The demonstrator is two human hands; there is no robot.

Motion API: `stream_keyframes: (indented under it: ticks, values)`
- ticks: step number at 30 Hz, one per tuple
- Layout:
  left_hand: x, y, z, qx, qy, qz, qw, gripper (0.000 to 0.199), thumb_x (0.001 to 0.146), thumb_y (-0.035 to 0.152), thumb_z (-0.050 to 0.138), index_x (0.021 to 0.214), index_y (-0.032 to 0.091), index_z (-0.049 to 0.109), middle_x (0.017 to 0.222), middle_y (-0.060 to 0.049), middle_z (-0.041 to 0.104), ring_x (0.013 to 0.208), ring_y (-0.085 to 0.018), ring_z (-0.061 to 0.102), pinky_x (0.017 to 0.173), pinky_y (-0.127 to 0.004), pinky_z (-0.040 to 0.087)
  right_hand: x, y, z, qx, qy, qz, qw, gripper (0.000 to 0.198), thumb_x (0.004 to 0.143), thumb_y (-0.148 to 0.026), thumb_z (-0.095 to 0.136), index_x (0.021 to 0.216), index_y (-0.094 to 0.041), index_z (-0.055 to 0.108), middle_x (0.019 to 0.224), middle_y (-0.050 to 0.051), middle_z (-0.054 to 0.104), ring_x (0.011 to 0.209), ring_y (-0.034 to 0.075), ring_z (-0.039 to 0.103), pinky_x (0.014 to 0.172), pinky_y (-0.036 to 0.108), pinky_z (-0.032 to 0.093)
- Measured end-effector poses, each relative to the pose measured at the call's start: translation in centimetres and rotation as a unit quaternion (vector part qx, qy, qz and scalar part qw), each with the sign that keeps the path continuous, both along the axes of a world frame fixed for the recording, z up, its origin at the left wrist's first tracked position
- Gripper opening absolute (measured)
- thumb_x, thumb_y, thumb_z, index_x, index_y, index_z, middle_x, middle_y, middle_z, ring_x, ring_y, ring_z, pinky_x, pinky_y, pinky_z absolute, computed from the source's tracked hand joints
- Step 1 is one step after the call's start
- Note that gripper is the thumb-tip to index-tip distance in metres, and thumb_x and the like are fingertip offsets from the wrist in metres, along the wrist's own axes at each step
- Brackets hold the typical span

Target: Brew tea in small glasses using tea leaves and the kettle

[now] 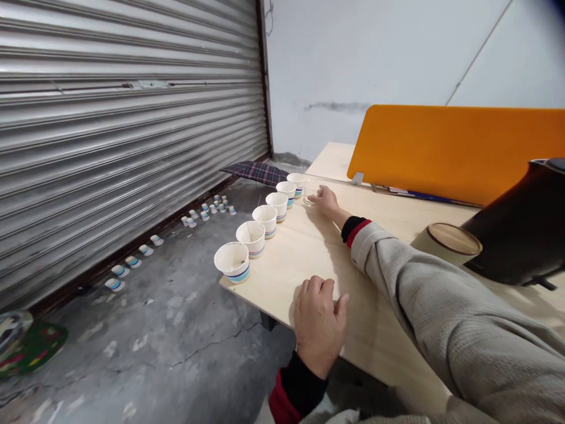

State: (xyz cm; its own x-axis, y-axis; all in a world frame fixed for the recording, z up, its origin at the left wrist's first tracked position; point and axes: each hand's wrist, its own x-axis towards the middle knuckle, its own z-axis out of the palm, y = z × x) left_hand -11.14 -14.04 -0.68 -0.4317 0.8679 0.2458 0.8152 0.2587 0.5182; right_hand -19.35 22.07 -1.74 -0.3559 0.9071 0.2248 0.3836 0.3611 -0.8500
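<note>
1. Paper cups: six, upright in single file along the worktop, to the left of both hands. The farthest stands just beside the right hand's fingertips. Single spacing appears to leave every mouth accessible from above.
2. Right hand: reached out at the row's far end, fingers partly bent, thumb and fingers narrowly apart. A clear vessel shows faintly at the fingertips; whether it is gripped or merely touched cannot be told.
3. Left hand: palm down at the worktop's near edge, fingers loosely curled, thumb apart, nothing seen in its grasp. Placement probably steadies the body during the long reach.
4. Right of the right hand, past the forearm: pale canister, partly hidden by the sleeve, and black container.
5. Beyond the right hand: orange panel, upright on the worktop.
6. Left of the hands, past the row: plaid umbrella and small cups on the floor, before a metal shutter.
</note>
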Motion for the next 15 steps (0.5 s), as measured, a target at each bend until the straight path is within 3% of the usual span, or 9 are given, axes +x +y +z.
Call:
stream_keyframes:
  ticks: [4,15]
  values:
    - [-0.01,-0.01,0.19,-0.004,0.0,-0.001,1.0,0.016,0.099,0.031,0.069,0.113,0.024,0.07,0.109,-0.004,0.07,0.105,-0.027,0.064,0.09,-0.045,0.05,0.11,-0.28,-0.1,0.006,-0.003,0.007,1.0,0.054,0.077,-0.03,0.081,0.125,-0.014,0.062,0.092,0.002,0.063,0.087,0.019,0.058,0.086,0.035,0.05]
    - [0.04,-0.09,-0.09,0.003,0.008,0.005,1.0,0.016,0.1,0.032,0.068,0.114,0.025,0.07,0.109,-0.004,0.07,0.105,-0.027,0.064,0.089,-0.043,0.049,0.89,-0.39,-0.47,0.014,-0.013,0.035,0.999,0.038,0.085,-0.022,0.072,0.122,-0.016,0.064,0.092,0.003,0.066,0.087,0.019,0.06,0.083,0.032,0.052]
